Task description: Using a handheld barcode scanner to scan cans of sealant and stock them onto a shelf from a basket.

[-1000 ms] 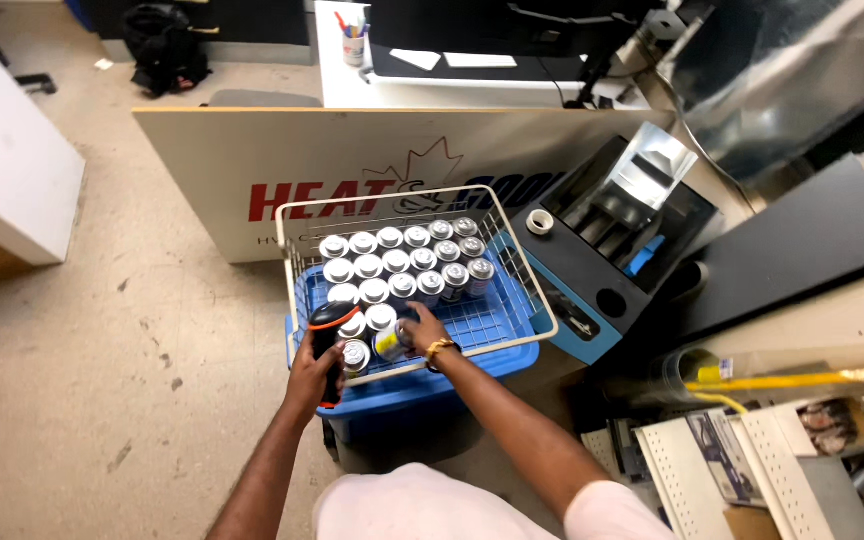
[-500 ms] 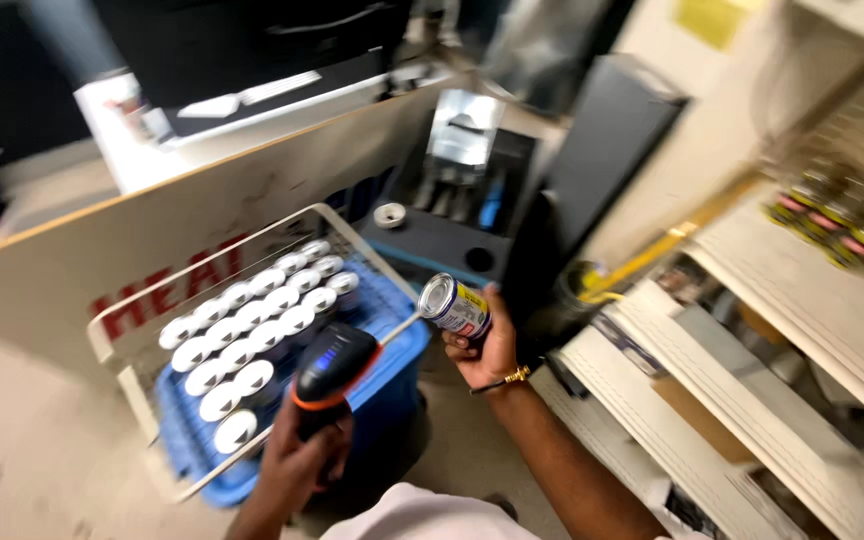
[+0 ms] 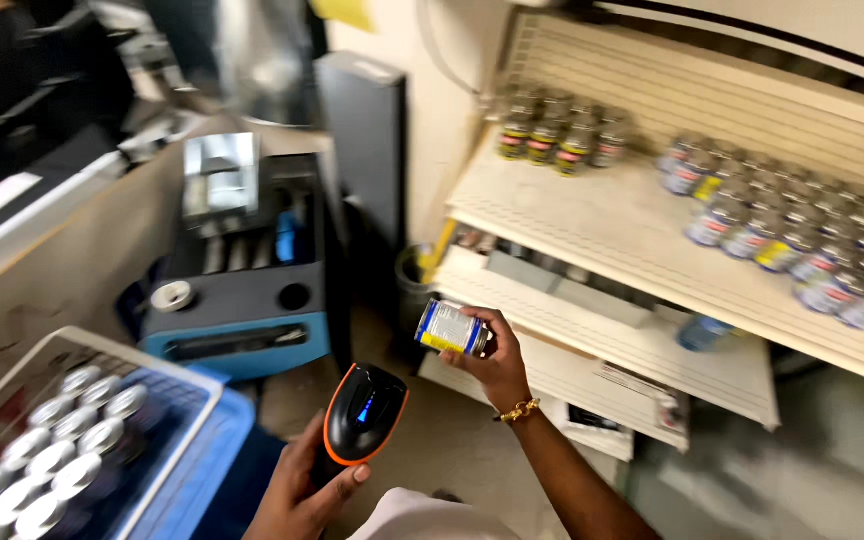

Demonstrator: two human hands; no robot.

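Head camera looks down, close, toward the shelf (image 3: 652,230).

This looks like a shop or its stockroom: white shelves (image 3: 652,240) carry rows of small labelled cans (image 3: 792,220) (blurred here), a wire basket (image 3: 92,420) holds more cans, and a handheld barcode scanner (image 3: 362,415) is in use beside a counter.

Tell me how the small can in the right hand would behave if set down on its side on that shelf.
The can is a short cylinder, so on its side it would probably roll along the flat white shelf. It looks rigid, likely metal, so the right hand should not dent it. Its glossy label may be a little slippery.
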